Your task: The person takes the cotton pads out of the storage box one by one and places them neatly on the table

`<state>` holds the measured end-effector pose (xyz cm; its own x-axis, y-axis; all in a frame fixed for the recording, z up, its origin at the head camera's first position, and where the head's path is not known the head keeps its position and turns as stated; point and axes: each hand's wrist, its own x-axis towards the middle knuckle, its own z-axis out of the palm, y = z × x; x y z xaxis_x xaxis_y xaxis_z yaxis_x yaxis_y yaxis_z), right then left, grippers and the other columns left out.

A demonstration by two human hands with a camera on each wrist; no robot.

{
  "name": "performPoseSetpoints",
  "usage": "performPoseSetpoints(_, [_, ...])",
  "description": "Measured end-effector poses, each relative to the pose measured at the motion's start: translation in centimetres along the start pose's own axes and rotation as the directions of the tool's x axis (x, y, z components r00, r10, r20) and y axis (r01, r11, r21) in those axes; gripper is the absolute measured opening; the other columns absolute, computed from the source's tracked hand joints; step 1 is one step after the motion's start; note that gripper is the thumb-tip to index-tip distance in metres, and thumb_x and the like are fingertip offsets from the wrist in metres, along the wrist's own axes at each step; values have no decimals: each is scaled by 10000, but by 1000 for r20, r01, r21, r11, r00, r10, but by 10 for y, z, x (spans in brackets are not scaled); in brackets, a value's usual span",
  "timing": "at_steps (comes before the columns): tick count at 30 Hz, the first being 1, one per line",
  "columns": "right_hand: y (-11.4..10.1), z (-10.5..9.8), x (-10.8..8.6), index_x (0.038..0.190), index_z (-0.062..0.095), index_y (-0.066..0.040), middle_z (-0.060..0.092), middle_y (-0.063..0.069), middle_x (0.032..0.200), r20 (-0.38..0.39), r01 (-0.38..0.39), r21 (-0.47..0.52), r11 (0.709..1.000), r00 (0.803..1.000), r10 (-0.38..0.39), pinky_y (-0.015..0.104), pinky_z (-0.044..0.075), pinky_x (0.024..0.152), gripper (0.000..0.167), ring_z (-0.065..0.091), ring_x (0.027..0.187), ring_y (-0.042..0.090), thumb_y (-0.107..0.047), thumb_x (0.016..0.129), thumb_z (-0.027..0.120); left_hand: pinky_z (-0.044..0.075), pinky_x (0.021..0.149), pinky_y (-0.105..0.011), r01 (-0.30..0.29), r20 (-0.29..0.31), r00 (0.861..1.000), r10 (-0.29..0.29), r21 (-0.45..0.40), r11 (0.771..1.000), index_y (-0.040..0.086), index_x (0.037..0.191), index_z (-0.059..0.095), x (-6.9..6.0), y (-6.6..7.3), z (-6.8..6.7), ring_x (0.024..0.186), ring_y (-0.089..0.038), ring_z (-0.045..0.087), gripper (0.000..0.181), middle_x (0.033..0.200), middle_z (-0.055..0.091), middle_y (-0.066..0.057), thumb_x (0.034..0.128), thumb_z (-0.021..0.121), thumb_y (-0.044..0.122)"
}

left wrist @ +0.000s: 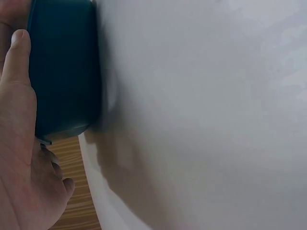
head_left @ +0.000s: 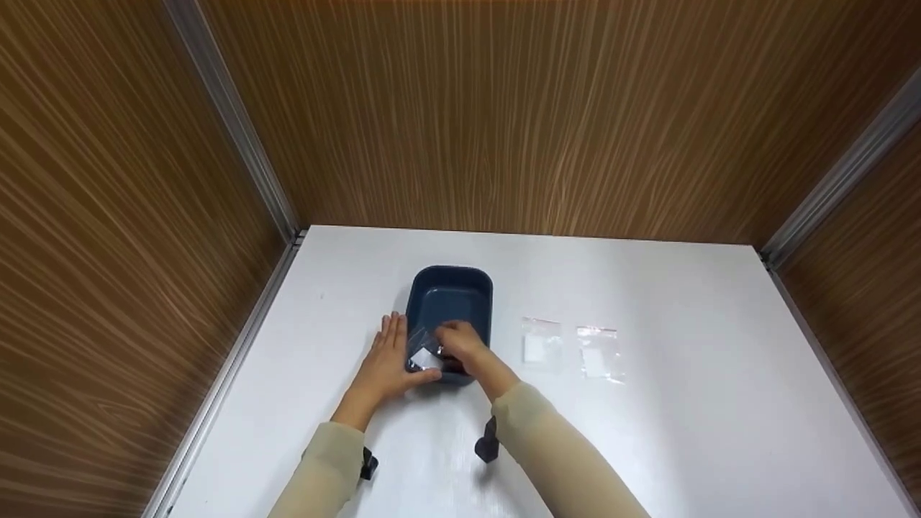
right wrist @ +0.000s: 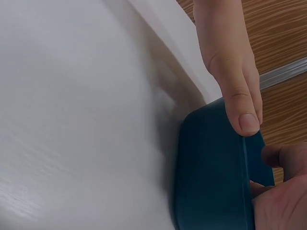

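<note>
A dark blue rectangular bin (head_left: 452,302) stands on the white table. My left hand (head_left: 385,367) lies against it, fingers stretched along the left wall and thumb across the near rim. The left wrist view shows that thumb (left wrist: 18,62) against the bin's outer wall (left wrist: 64,72). My right hand (head_left: 464,342) reaches into the near half of the bin with its fingers bent; what lies under the fingertips is hidden. Next to them, inside the bin, is a clear plastic bag with a white piece (head_left: 426,358). In the right wrist view, the right hand (right wrist: 283,191) dips past the rim.
To the right of the bin, two clear zip bags, a left one (head_left: 541,345) and a right one (head_left: 599,354), lie flat with white pieces inside. Wood-grain panels (head_left: 504,122) enclose the table (head_left: 719,403) at the back and both sides.
</note>
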<state>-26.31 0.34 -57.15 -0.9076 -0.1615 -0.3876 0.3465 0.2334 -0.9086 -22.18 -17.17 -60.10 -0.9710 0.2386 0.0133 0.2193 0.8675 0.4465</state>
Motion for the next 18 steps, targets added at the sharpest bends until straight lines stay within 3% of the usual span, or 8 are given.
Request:
performPoseSetpoints(4, [1, 0, 0, 1257, 578, 96, 632, 109, 920, 34, -4, -49, 999, 999, 5, 337, 566, 727, 444, 649, 799, 230, -169, 901, 558, 103, 1247, -499, -3, 1, 1000, 3, -15, 1000, -50, 1573, 40, -1, 0, 0, 1538, -377, -6, 1361, 1653, 26, -246, 719, 607, 845])
performPoseSetpoints(8, [2, 1, -1, 1025, 652, 5, 509, -14, 657, 42, -21, -140, 990, 999, 27, 280, 444, 549, 248, 486, 560, 119, -192, 894, 575, 92, 1249, -491, 0, 9, 1000, 0, -16, 1000, -41, 1576, 33, -1, 1, 0, 1540, -365, -13, 1363, 1656, 13, -231, 717, 590, 859])
performPoseSetpoints(10, [2, 2, -2, 980, 660, -23, 461, -33, 611, 35, -20, -182, 983, 999, 27, 263, 400, 505, 211, 437, 511, 105, -198, 885, 588, 85, 1251, -484, 3, 13, 1000, -3, -14, 1000, -36, 1577, 30, -1, 0, 0, 1541, -354, -19, 1364, 1658, 6, -222, 716, 581, 866])
performPoseSetpoints(12, [2, 3, -3, 969, 682, -38, 496, -25, 650, 2, -3, -260, 966, 1000, 4, 261, 414, 527, 217, 464, 547, 120, -222, 877, 612, 83, 1251, -481, 6, 15, 1000, -6, -12, 1000, -34, 1578, 29, -1, 0, 0, 1542, -347, -25, 1365, 1659, 6, -222, 714, 582, 867])
performPoseSetpoints(14, [1, 5, -4, 994, 719, -35, 601, 37, 776, -32, 20, -369, 929, 999, -34, 301, 492, 647, 280, 561, 693, 186, -269, 871, 627, 85, 1251, -484, 6, 15, 1000, -6, -9, 1000, -38, 1577, 29, -1, 0, 0, 1542, -353, -20, 1365, 1657, 6, -228, 715, 594, 858])
performPoseSetpoints(16, [1, 8, -5, 1040, 743, -16, 668, 118, 974, -50, 60, -479, 876, 994, -96, 381, 505, 851, 346, 596, 925, 280, -298, 879, 622, 104, 1247, -498, 1, 6, 1000, -1, -8, 1000, -53, 1573, 45, 0, -1, 0, 1539, -370, -8, 1362, 1652, 26, -247, 717, 614, 840])
performPoseSetpoints(18, [1, 10, -5, 1094, 747, -26, 644, 182, 1155, -67, 99, -585, 805, 983, -170, 470, 460, 979, 377, 537, 1097, 356, -318, 898, 610, 111, 1246, -504, -3, 2, 1000, 3, -7, 1000, -57, 1572, 53, -1, -1, -1, 1538, -378, 1, 1354, 1650, 34, -253, 722, 623, 829])
